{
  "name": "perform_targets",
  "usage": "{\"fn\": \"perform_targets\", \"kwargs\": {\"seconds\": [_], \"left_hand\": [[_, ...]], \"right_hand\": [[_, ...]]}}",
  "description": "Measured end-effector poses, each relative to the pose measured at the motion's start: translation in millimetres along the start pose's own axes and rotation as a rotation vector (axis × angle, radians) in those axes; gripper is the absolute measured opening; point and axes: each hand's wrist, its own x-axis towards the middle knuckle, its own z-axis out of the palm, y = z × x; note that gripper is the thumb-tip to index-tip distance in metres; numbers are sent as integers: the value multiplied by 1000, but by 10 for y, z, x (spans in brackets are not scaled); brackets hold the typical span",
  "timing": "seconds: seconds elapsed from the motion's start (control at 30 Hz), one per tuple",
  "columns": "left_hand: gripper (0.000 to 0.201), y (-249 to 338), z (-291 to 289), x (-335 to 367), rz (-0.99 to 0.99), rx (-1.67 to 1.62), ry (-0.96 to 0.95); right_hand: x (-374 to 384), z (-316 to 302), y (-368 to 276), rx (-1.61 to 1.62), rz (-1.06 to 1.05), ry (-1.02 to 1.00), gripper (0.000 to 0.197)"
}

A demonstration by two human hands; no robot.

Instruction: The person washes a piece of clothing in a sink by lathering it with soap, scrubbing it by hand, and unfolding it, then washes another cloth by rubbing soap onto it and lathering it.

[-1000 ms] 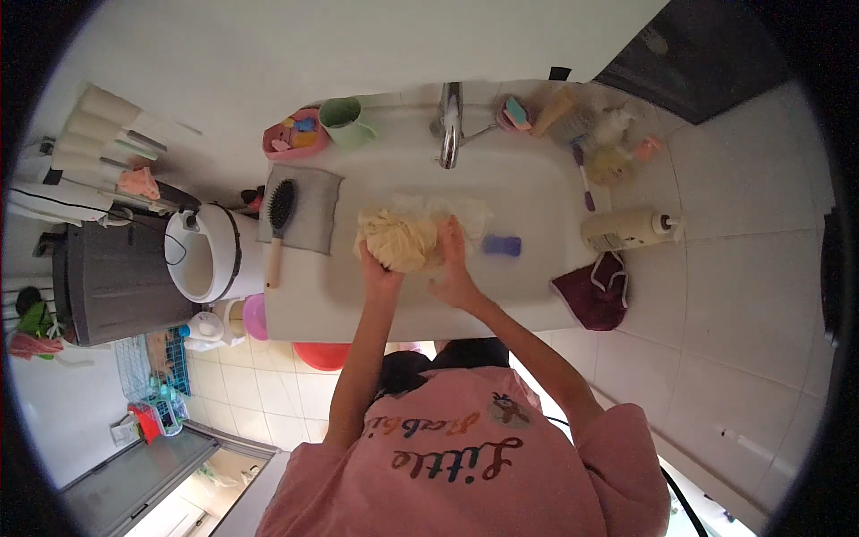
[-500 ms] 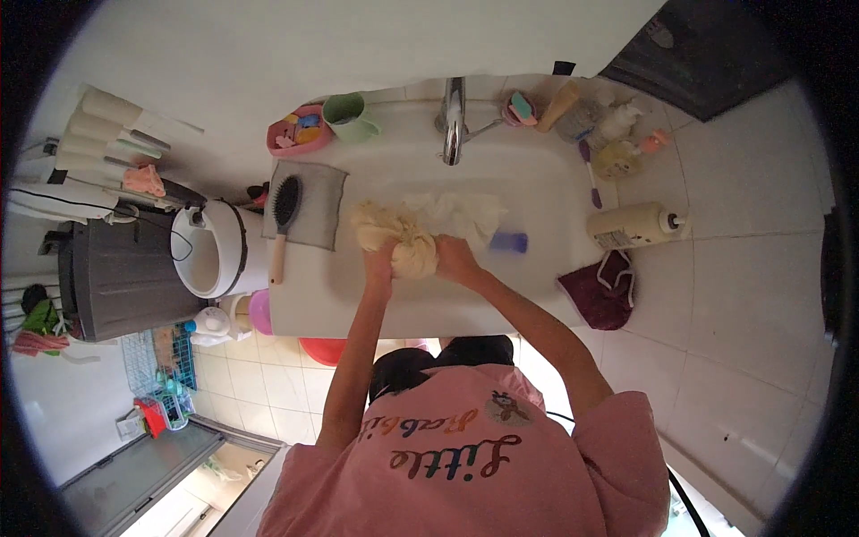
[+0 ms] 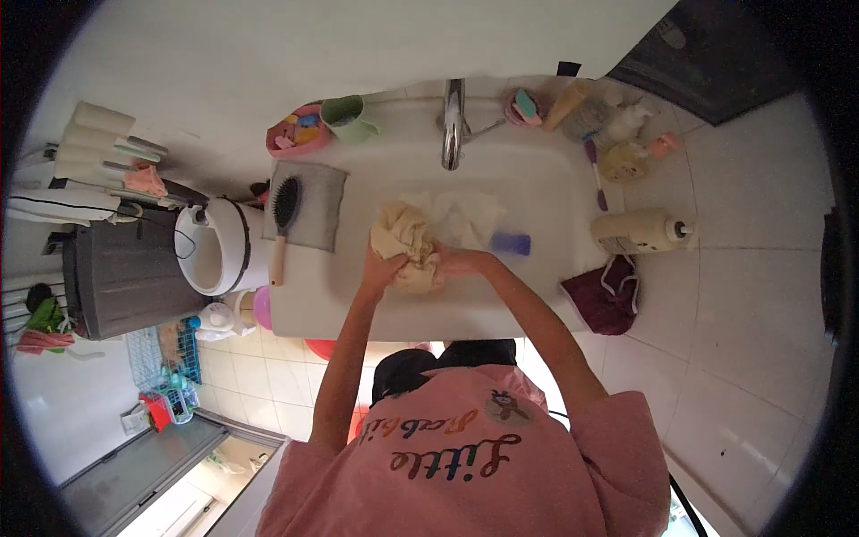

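Over the white sink point(image 3: 358, 309) I hold a bunched, cream-yellow cloth point(image 3: 403, 234). My left hand point(image 3: 382, 268) grips its left side, the thumb lying across the front. On the other side my right hand point(image 3: 455, 262) is closed on the cloth's right edge; some of its fingers are hidden behind the folds. Just beyond, a whitish wet cloth point(image 3: 474, 215) lies spread in the basin. A blue block point(image 3: 512, 242), perhaps soap or a brush, rests to the right of it.
A chrome faucet point(image 3: 454, 125) reaches over the basin from the back. On the left ledge lie a hairbrush point(image 3: 285, 210) and a grey cloth point(image 3: 320, 210), with a green cup point(image 3: 349, 121) behind. Along the right stand a pump bottle point(image 3: 640, 232), other bottles and a maroon cloth point(image 3: 604, 295).
The yellow cloth has been gathered from a twisted knot into a looser bundle. My hands have turned around it, the left now more on its near left side.
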Motion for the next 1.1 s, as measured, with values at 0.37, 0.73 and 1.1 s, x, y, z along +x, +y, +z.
{"fn": "perform_targets", "kwargs": {"seconds": [0.37,0.73,1.1], "left_hand": [[52,31,-81,-101,-279,-330,-226],[50,-67,144,-17,-181,-15,-66],[42,-175,185,-95,22,457,92]], "right_hand": [[376,-143,-951,963,-7,207,58],[630,-72,-890,356,132,577,55],[688,32,-1167,-164,463,658,44]]}}
